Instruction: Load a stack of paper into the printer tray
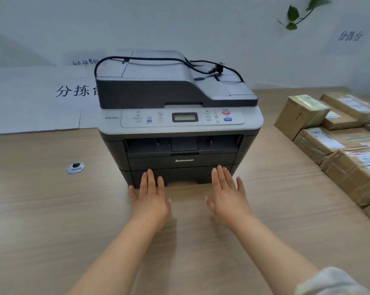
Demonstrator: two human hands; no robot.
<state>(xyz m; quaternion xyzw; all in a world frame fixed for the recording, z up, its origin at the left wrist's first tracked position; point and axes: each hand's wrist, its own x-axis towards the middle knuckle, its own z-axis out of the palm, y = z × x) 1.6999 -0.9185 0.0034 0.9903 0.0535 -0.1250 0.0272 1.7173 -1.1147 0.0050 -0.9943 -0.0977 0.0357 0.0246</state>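
A: Both hands are flat w/ fingers spread, holding nothing. The left hand and right hand have their fingertips at the closed dark grey plastic paper tray, bottom front of the grey-and-black desktop laser printer.

B: Touching it or just short?

A: Can't tell from here. Printer's mid-table, toward the back edge by the wall. No paper stack anywhere I can see, so I'd guess the step is opening the tray first.

B: How'd you do it well?

A: Hook fingers under the recess in the middle of the tray front, not the outer corners, and pull straight toward the near edge. Even pull, both sides, or the drawer prob. jams crooked. The wooden table is bare in front, so there's room for it to slide out.

B: Anything in the way?

A: The black power cord is coiled on the lid, unplugged, no snag. The taped brown cardboard parcels sit along the right edge, well apart. Printer's light-ish, I reckon, so one hand could brace the body if it creeps forward.
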